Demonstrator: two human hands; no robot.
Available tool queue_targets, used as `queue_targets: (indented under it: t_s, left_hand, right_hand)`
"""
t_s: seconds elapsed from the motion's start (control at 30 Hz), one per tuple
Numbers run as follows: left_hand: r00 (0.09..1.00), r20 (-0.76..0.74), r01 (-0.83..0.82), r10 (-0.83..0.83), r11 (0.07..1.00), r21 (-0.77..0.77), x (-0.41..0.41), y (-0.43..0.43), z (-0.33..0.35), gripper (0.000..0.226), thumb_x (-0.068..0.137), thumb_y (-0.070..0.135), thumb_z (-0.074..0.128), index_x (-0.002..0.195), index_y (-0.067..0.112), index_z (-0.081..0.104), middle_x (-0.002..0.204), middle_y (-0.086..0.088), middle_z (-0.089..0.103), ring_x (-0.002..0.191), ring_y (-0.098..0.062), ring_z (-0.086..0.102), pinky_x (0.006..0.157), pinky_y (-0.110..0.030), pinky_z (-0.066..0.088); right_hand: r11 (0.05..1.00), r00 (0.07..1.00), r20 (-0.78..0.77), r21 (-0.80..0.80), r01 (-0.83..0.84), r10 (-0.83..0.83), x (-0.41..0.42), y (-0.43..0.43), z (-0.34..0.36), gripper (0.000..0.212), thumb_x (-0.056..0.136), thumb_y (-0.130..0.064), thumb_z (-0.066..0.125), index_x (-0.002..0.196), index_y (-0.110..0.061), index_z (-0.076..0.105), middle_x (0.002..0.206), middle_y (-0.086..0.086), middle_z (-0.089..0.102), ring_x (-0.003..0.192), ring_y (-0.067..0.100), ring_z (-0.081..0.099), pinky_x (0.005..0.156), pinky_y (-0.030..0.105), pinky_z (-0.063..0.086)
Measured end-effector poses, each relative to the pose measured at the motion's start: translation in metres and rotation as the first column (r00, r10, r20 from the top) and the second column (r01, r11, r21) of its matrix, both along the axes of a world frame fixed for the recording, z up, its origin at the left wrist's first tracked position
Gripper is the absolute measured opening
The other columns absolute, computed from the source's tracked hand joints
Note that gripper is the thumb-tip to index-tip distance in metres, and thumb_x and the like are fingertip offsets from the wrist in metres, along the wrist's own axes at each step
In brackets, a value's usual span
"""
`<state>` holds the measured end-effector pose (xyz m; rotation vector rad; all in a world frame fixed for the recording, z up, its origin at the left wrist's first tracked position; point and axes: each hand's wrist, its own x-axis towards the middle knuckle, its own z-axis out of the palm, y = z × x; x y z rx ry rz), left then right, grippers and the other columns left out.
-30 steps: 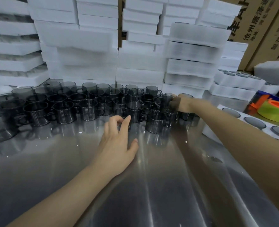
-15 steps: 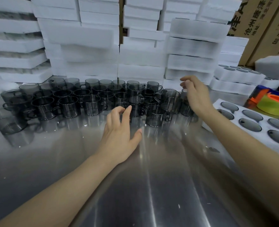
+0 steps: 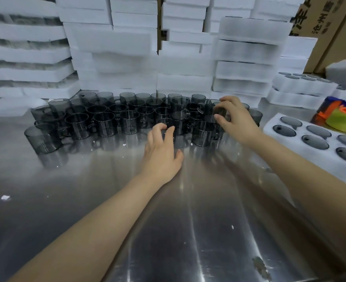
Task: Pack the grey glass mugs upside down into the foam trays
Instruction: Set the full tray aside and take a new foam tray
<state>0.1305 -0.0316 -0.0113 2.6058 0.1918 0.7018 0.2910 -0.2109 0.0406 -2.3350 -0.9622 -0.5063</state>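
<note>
Several grey glass mugs (image 3: 105, 124) stand upright in a crowded cluster across the back of the steel table (image 3: 168, 231). My right hand (image 3: 237, 121) is at the cluster's right end, thumb and fingers curled round the rim of one grey mug (image 3: 219, 110). My left hand (image 3: 161, 153) lies low over the table in front of the cluster. Its curved fingertips reach a front mug (image 3: 167, 132), and the thumb stays apart from it. At the right lies a white foam tray (image 3: 269, 127) with several mugs (image 3: 314, 142) set upside down in its holes.
Stacks of white foam trays (image 3: 117, 47) wall off the back and left. More filled trays (image 3: 302, 82) sit at back right, with cardboard boxes (image 3: 330, 27) behind them. Green and orange tape rolls (image 3: 343, 119) lie beyond the tray. Small foam crumbs dot the table.
My right hand left the far-right mugs, rose, moved left and closed round a mug. My left hand slid forward until its fingertips reached the front row.
</note>
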Motion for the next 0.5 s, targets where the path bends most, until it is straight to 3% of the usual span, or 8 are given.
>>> queue_targets:
  t_s: [0.2, 0.37, 0.5]
  left_hand:
    - [1.000, 0.011, 0.006, -0.006, 1.000, -0.004, 0.003, 0.003, -0.002, 0.062, 0.090, 0.023, 0.053, 0.146, 0.008, 0.031, 0.144, -0.009, 0.020, 0.133, -0.024, 0.018, 0.112, -0.038, 0.025]
    - [1.000, 0.028, 0.007, -0.008, 1.000, 0.005, 0.005, 0.003, -0.005, 0.062, 0.089, 0.022, 0.054, 0.146, 0.008, 0.032, 0.143, -0.009, 0.021, 0.132, -0.024, 0.021, 0.111, -0.037, 0.026]
    - [1.000, 0.020, 0.009, -0.009, 1.000, 0.000, 0.006, 0.003, -0.005, 0.063, 0.088, 0.021, 0.054, 0.146, 0.009, 0.031, 0.143, -0.008, 0.020, 0.132, -0.024, 0.020, 0.111, -0.038, 0.027]
  right_hand:
    - [0.993, 0.999, -0.004, -0.108, 0.038, -0.039, 0.012, 0.015, 0.016, 0.022, 0.093, -0.023, 0.060, 0.111, -0.012, 0.064, 0.131, 0.005, 0.044, 0.092, 0.023, 0.056, 0.085, 0.026, 0.040]
    - [0.992, 1.000, -0.019, -0.123, 0.014, -0.016, 0.022, 0.026, 0.018, 0.027, 0.093, -0.025, 0.061, 0.117, -0.013, 0.064, 0.134, 0.007, 0.043, 0.110, 0.022, 0.052, 0.090, 0.021, 0.034]
    - [0.995, 0.999, -0.036, -0.096, 0.020, -0.024, 0.024, 0.036, 0.015, 0.027, 0.094, -0.025, 0.060, 0.118, -0.012, 0.063, 0.133, 0.007, 0.042, 0.108, 0.024, 0.053, 0.096, 0.030, 0.041]
